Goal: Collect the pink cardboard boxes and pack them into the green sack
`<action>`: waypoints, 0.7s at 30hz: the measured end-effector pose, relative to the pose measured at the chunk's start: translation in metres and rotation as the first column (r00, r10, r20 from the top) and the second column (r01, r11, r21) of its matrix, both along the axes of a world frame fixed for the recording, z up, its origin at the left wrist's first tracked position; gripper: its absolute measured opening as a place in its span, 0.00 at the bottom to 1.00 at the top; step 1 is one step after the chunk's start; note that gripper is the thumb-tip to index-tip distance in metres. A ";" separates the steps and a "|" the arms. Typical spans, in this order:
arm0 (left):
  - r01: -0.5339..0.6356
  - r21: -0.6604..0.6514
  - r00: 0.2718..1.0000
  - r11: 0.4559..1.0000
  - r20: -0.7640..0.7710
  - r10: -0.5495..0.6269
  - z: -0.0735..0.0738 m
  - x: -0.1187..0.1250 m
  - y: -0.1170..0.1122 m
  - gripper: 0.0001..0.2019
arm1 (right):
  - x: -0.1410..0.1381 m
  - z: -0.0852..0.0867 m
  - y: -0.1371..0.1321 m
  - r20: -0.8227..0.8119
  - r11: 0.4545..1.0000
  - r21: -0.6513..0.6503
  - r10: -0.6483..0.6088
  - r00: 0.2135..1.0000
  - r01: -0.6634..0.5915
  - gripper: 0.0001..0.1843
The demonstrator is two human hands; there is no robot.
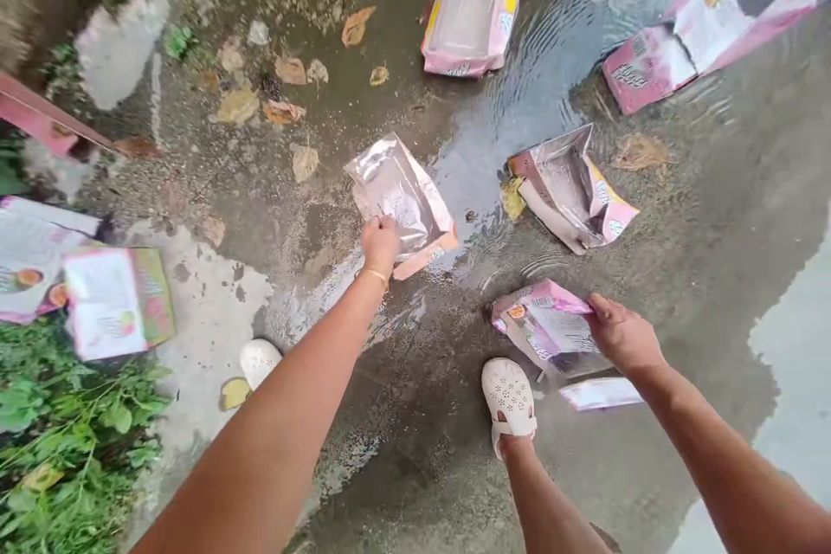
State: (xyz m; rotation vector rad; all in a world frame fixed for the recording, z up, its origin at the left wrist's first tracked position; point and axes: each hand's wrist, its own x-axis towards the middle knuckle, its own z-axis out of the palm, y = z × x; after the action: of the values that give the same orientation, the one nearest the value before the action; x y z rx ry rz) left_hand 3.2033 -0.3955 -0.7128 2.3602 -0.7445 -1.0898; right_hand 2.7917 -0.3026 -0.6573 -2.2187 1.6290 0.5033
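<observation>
Gripping opened cartons on wet ground: left hand [380, 244] pinches foil-lined carton [401, 203] edge, right hand [621, 336] clutches pink carton [542, 326] nr white clog [510, 398]. Rinse step, prob; next needs firm lift, foil's slippery.

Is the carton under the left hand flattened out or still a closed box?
Flattened and opened out. The carton lies flat on the wet ground with its silver lining facing up; the left hand grips its near edge.
</observation>
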 end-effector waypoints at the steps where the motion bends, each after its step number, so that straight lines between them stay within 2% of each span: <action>1: 0.086 0.015 0.994 0.996 0.068 -0.086 0.017 0.011 0.013 0.14 | 0.015 0.019 -0.004 0.108 0.996 -0.036 0.082 0.991 -0.079 0.12; 2: 0.198 0.052 0.969 0.979 0.139 -0.203 0.035 0.021 0.025 0.15 | 0.036 0.038 -0.008 0.216 0.980 -0.086 0.196 0.957 -0.181 0.13; 3: 0.338 0.112 0.915 0.934 0.191 -0.354 0.053 0.032 0.037 0.15 | 0.063 0.058 -0.014 0.302 0.946 -0.145 0.321 0.898 -0.289 0.14; 5: 0.602 0.236 0.739 0.762 0.196 -0.645 0.087 0.049 0.058 0.15 | 0.127 0.093 -0.028 0.361 0.854 -0.242 0.519 0.774 -0.460 0.13; 7: 0.773 0.275 0.562 0.572 0.120 -0.818 0.116 0.061 0.075 0.13 | 0.196 0.114 -0.040 0.349 0.752 -0.307 0.659 0.666 -0.583 0.12; 9: 0.875 0.183 0.437 0.447 0.097 -0.894 0.134 0.073 0.088 0.09 | 0.263 0.116 -0.047 0.363 0.649 -0.340 0.758 0.542 -0.681 0.11; 11: 0.937 0.081 0.326 0.340 0.146 -0.934 0.144 0.089 0.100 0.09 | 0.321 0.104 -0.049 0.394 0.577 -0.285 0.799 0.455 -0.765 0.13; 13: 0.957 0.059 0.271 0.284 0.172 -0.947 0.150 0.116 0.113 0.10 | 0.367 0.090 -0.045 0.402 0.558 -0.105 0.781 0.479 -0.823 0.21; 15: 0.944 0.030 0.318 0.328 0.178 -0.931 0.155 0.160 0.126 0.11 | 0.399 0.079 -0.038 0.361 0.553 0.110 0.752 0.551 -0.826 0.29; 16: 0.918 0.018 0.384 0.395 0.200 -0.901 0.157 0.191 0.134 0.13 | 0.411 0.076 -0.033 0.329 0.563 0.191 0.735 0.593 -0.804 0.32; 17: 0.864 0.033 0.481 0.503 0.244 -0.842 0.159 0.228 0.141 0.16 | 0.420 0.074 -0.028 0.290 0.590 0.251 0.710 0.641 -0.767 0.33; 18: 0.763 0.074 0.594 0.642 0.314 -0.741 0.161 0.270 0.149 0.20 | 0.427 0.073 -0.022 0.242 0.633 0.300 0.673 0.699 -0.714 0.33; 19: 0.596 0.163 0.682 0.786 0.414 -0.603 0.162 0.317 0.157 0.23 | 0.434 0.072 -0.016 0.185 0.686 0.342 0.621 0.762 -0.642 0.30; 20: 0.393 0.266 0.708 0.880 0.523 -0.474 0.161 0.366 0.165 0.24 | 0.441 0.071 -0.010 0.127 0.742 0.373 0.554 0.823 -0.557 0.26; 21: 0.175 0.339 0.697 0.924 0.621 -0.359 0.160 0.414 0.172 0.27 | 0.448 0.071 -0.003 0.076 0.791 0.392 0.481 0.873 -0.470 0.21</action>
State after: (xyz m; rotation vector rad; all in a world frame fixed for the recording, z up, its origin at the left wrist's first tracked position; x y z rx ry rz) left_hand 3.6175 -0.2231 -0.5530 2.9765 -1.3049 -0.3862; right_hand 3.2397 -0.3059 -0.5867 -2.2826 0.8439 0.9124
